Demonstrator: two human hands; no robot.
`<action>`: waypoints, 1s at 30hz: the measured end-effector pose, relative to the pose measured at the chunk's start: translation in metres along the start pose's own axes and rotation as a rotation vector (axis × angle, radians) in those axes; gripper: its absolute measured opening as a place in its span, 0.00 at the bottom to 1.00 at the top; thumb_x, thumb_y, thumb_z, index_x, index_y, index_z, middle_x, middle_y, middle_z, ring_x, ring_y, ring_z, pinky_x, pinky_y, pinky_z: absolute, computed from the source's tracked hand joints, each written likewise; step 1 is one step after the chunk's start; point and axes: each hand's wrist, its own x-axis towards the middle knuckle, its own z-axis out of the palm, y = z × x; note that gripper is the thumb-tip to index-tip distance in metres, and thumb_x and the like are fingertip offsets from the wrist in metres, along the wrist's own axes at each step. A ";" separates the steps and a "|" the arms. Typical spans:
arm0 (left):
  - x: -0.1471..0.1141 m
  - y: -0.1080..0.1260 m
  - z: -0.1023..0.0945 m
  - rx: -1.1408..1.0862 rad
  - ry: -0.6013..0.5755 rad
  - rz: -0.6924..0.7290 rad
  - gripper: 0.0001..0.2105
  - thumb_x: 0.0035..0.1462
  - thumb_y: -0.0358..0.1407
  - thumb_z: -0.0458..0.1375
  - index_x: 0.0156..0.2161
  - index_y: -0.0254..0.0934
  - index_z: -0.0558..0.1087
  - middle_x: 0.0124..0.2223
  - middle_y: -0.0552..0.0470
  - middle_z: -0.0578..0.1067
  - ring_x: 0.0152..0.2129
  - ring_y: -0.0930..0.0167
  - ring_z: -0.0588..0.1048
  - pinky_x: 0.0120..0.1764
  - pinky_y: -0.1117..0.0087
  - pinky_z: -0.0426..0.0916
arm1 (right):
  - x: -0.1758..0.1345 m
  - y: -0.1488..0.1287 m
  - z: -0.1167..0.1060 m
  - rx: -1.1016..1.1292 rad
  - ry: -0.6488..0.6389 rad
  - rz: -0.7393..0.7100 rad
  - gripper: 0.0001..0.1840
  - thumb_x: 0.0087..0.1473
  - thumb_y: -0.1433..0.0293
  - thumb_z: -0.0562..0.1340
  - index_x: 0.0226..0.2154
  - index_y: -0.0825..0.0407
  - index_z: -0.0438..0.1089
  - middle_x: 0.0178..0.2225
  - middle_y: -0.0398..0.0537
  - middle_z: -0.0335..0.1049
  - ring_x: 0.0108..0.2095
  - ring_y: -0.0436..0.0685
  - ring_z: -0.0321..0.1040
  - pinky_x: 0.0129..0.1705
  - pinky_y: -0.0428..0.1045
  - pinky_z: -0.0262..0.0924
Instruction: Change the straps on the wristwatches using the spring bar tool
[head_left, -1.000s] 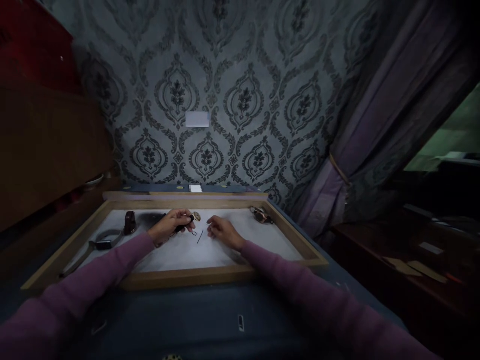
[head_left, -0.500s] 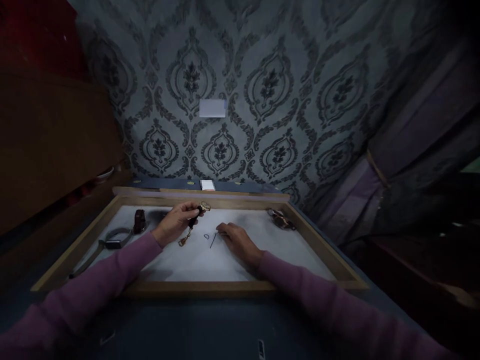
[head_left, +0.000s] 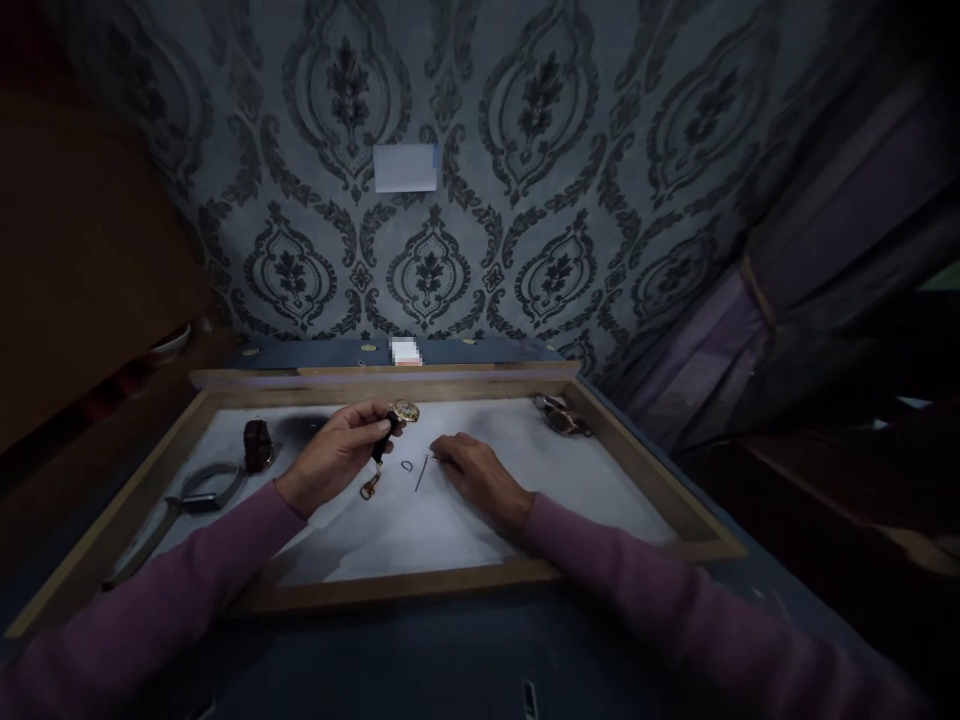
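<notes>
My left hand (head_left: 322, 460) is closed on a wristwatch (head_left: 406, 411) with a gold-rimmed case and a dark strap. The case sticks out past the fingertips, and a gold buckle (head_left: 369, 487) dangles below. Low over the white tray floor, my right hand (head_left: 484, 478) has its fingers curled together. A small thin bit shows at its fingertips, too small to name. Just left of those fingertips lies a thin dark rod (head_left: 421, 475). Beside it is a small D-shaped loop (head_left: 406, 466), between my two hands.
The wood-framed tray (head_left: 390, 592) stands on a blue surface. Inside, at left, are a brown-strapped watch (head_left: 257, 446) and a grey-strapped rectangular watch (head_left: 201, 503). Dark watches (head_left: 564, 418) lie in the far right corner. A patterned wall rises behind, with a curtain (head_left: 720, 340) at right.
My view has shifted slightly, so the tray looks nearer. The left hand still holds the watch, its dial turned a little more toward me. The right hand has hardly moved.
</notes>
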 end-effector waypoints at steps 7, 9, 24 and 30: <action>0.005 -0.001 0.016 -0.066 0.008 0.071 0.11 0.43 0.30 0.70 0.33 0.33 0.75 0.33 0.53 0.75 0.30 0.74 0.71 0.35 0.74 0.66 | -0.006 -0.036 -0.005 0.313 -0.143 0.075 0.21 0.62 0.57 0.54 0.27 0.54 0.71 0.27 0.52 0.74 0.29 0.56 0.69 0.33 0.50 0.63; 0.004 0.001 0.025 -0.078 -0.009 0.104 0.10 0.44 0.30 0.70 0.33 0.33 0.75 0.33 0.53 0.75 0.30 0.75 0.71 0.36 0.74 0.66 | -0.007 -0.050 -0.003 0.441 -0.260 0.092 0.33 0.64 0.49 0.44 0.30 0.55 0.72 0.26 0.53 0.76 0.25 0.54 0.71 0.25 0.46 0.62; -0.011 -0.017 0.023 -0.207 -0.111 -0.037 0.08 0.47 0.31 0.69 0.33 0.32 0.76 0.31 0.50 0.74 0.29 0.73 0.71 0.36 0.72 0.65 | 0.002 -0.049 -0.001 1.099 0.081 0.327 0.22 0.50 0.57 0.68 0.42 0.53 0.70 0.34 0.51 0.76 0.33 0.55 0.73 0.26 0.43 0.59; -0.009 -0.018 0.014 -0.180 -0.165 -0.078 0.08 0.48 0.32 0.69 0.33 0.31 0.76 0.30 0.49 0.74 0.28 0.73 0.72 0.34 0.72 0.65 | 0.001 -0.054 -0.012 1.031 -0.011 0.188 0.21 0.51 0.60 0.68 0.45 0.52 0.71 0.36 0.49 0.75 0.37 0.56 0.71 0.31 0.46 0.63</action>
